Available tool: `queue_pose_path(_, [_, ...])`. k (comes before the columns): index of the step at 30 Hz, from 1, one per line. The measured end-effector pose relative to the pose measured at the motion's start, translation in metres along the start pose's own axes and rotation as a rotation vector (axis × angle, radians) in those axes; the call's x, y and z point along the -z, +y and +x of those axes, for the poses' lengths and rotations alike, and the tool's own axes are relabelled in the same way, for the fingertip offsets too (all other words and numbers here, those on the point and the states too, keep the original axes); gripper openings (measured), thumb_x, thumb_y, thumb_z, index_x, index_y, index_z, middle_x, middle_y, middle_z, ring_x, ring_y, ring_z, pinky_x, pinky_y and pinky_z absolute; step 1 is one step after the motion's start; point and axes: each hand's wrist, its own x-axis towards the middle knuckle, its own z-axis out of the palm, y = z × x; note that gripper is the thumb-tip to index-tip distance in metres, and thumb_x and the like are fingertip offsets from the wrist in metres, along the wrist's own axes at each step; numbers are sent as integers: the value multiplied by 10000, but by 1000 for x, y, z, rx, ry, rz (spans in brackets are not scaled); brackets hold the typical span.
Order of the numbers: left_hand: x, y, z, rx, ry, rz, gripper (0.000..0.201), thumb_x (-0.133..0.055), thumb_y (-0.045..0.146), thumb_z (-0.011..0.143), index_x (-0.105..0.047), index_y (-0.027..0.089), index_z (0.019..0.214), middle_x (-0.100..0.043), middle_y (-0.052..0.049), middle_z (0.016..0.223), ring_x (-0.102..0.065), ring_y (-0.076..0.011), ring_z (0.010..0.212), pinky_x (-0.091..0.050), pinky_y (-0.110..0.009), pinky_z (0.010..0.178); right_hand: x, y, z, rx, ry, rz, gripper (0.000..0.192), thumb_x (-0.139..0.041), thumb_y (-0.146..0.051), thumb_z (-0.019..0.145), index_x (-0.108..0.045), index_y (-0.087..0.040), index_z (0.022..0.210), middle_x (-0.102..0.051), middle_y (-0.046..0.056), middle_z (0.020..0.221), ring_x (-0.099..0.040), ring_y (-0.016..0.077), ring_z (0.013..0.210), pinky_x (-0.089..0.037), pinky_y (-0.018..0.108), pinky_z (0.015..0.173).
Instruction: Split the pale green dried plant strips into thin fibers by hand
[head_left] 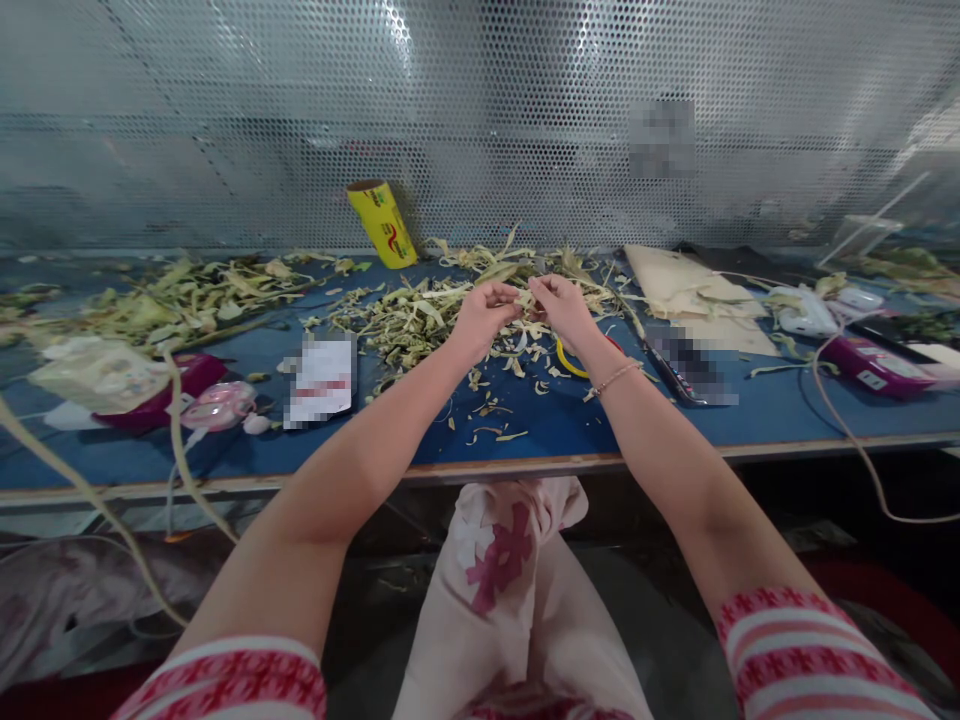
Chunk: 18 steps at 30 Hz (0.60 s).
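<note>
Over the blue tabletop [420, 430], my left hand [484, 320] and my right hand [564, 308] are close together, fingertips pinched. Between them is a small pale green piece of dried leaf [527, 300], partly hidden by the fingers; both hands appear to grip it. A heap of dried, curled leaves and stems [409, 325] lies under and behind my hands. Small scraps [491, 408] are scattered nearer the table's front edge. Beneath my right wrist a yellow ring [568, 362] shows in part, with something red beside it.
A yellow cardboard tube [382, 225] leans by the perforated metal wall [487, 120]. More dried leaves [187, 300] lie left. A white-labelled flat object [322, 380] and a dark phone [682, 362] flank my arms. Purple devices [874, 365], brown paper [686, 295] and a cable [832, 410] lie about.
</note>
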Motion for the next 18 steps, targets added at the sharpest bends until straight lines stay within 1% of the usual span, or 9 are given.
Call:
queue_pose_path(2, [-1, 0, 0, 0, 14, -11, 193, -662, 45, 631, -579, 153, 768, -590, 15, 714, -600, -84, 665, -526, -285, 756, -2, -3, -2, -94, 32, 33, 325, -637, -499, 818, -502, -208, 769, -472, -57, 593, -494, 78, 507, -494, 242, 559])
queue_pose_path(5, [-1, 0, -1, -10, 30, -33, 182, -657, 50, 645, -575, 156, 769, -576, 16, 723, -598, -81, 673, -528, -283, 767, -4, -7, -4, -210, 55, 38, 391, -588, -576, 828, -466, -212, 752, -486, -51, 570, -505, 87, 473, -482, 241, 525])
queue_pose_path(8, [-1, 1, -1, -26, 43, -47, 184, -656, 53, 656, -569, 160, 777, -573, 16, 740, -597, -77, 690, -532, -282, 787, -6, -8, -6, -245, 35, -1, 423, -547, -594, 848, -445, -208, 707, -502, -39, 549, -495, 85, 452, -442, 222, 479])
queue_pose_path(12, [-2, 2, -1, -26, 53, -35, 182, -654, 57, 663, -563, 162, 781, -589, 10, 764, -591, -76, 701, -537, -278, 785, -7, -4, -6, -137, 15, -94, 419, -526, -540, 886, -419, -207, 657, -482, -47, 525, -452, 71, 429, -390, 200, 447])
queue_pose_path(18, [-3, 1, -4, -53, 31, 37, 179, -645, 72, 662, -584, 166, 801, -655, -26, 893, -600, -94, 748, -526, -255, 719, -2, 5, 0, 44, 54, -264, 355, -487, -381, 937, -397, -218, 635, -439, -56, 496, -417, 83, 420, -351, 222, 454])
